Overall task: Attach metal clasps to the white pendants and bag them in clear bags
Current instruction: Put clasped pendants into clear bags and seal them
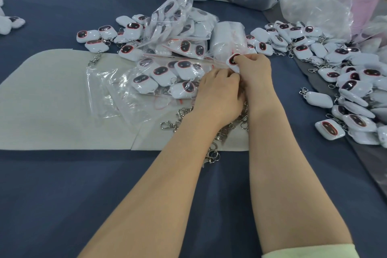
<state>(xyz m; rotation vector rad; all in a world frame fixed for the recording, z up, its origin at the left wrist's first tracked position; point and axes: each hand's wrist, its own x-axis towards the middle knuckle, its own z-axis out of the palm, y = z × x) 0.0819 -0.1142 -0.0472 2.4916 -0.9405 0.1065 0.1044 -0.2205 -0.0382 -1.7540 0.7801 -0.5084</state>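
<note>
both bare hands meet over a blue cloth-covered table point(62, 195). the right hand point(254, 69) pinches a white rounded-square pendant with a red-rimmed dark oval face point(232, 61), its fingers curled round it. the left hand point(217, 92) closes in at the pendant's 7 o'clock with fingers curled; what they grip cannot be told. loose silver metal clasps point(178, 119) lie under the wrists at 6 o'clock. clear plastic bags of pendants point(167, 69) heap at 10 o'clock on a beige mat point(52, 100). a pile of unbagged pendants point(356, 81) spreads at 3 o'clock.
</note>
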